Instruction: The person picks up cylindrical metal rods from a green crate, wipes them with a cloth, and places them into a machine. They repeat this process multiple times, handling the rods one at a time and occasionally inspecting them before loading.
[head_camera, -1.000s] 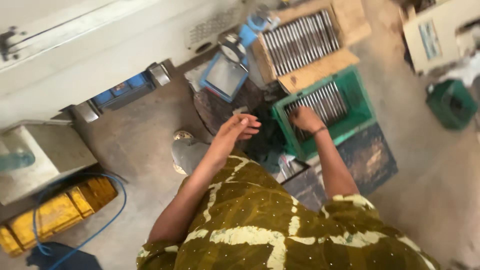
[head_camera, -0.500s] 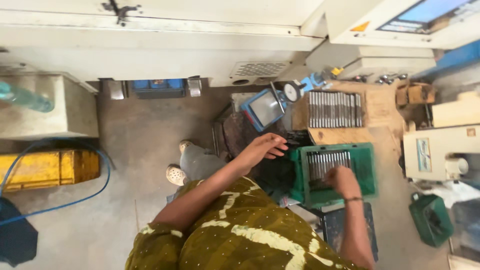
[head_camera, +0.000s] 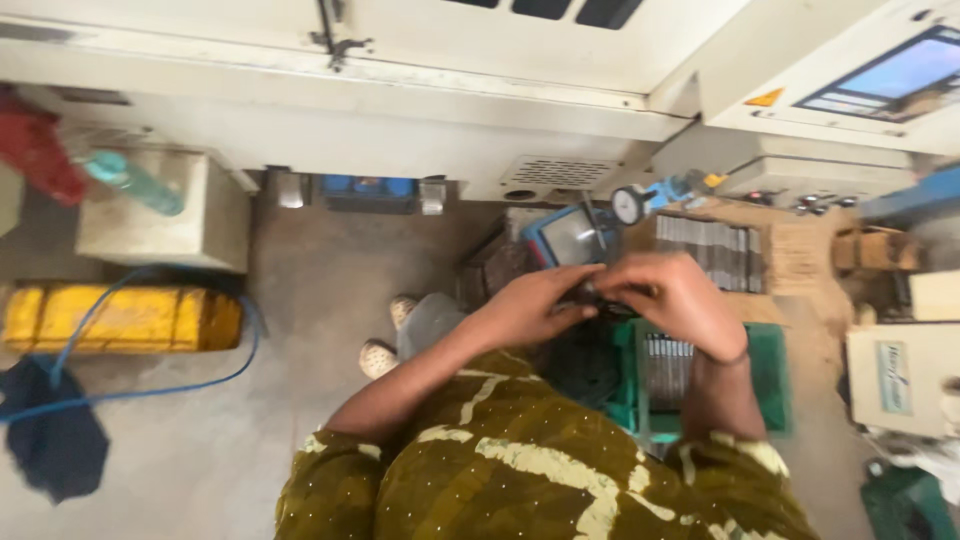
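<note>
My left hand (head_camera: 535, 305) and my right hand (head_camera: 668, 295) meet in front of me over a green crate (head_camera: 770, 375). Between their fingertips is a small dark part (head_camera: 588, 292), too blurred to identify. The crate holds several upright grey metal pieces (head_camera: 665, 360). My arms come out of a green and yellow patterned garment (head_camera: 520, 480). Behind the hands a wooden tray (head_camera: 790, 260) carries more grey metal pieces in a row (head_camera: 708, 248).
A large white machine (head_camera: 420, 110) spans the top, with a screen panel (head_camera: 880, 80) at right. A dial gauge (head_camera: 628, 205) and a blue-framed device (head_camera: 568, 238) stand near it. On the left lie a yellow box (head_camera: 120, 318), a blue hose (head_camera: 150, 385), and a bottle (head_camera: 135, 183).
My right hand has lifted out of the green crate and met my left hand, both now closed around a small dark part. The view has swung upright toward the machine.
</note>
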